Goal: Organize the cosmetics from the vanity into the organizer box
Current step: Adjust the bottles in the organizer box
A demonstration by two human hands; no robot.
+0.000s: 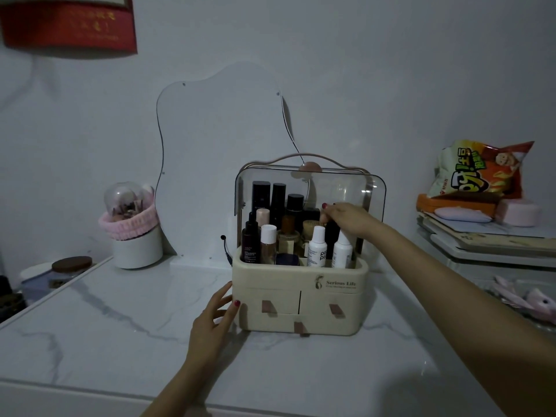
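A cream organizer box (pixel 301 305) with three small drawers stands on the marble vanity top (pixel 120 332). Its clear lid (pixel 346 188) is raised. Its upper tray is packed with several bottles: tall black ones (pixel 261 195) at the back, white ones (pixel 316 245) in front. My left hand (pixel 215 322) lies flat against the box's left side, fingers apart. My right hand (pixel 349 218) reaches into the tray from the right, its fingertips pinched on the top of a small item among the bottles; what the item is cannot be made out.
A wavy mirror (pixel 216 164) leans on the wall behind the box. A white brush holder (pixel 137 245) with a pink band stands at the left. At the right, a snack bag (pixel 478 170) and pink cases (pixel 517 212) lie on a stack of boards.
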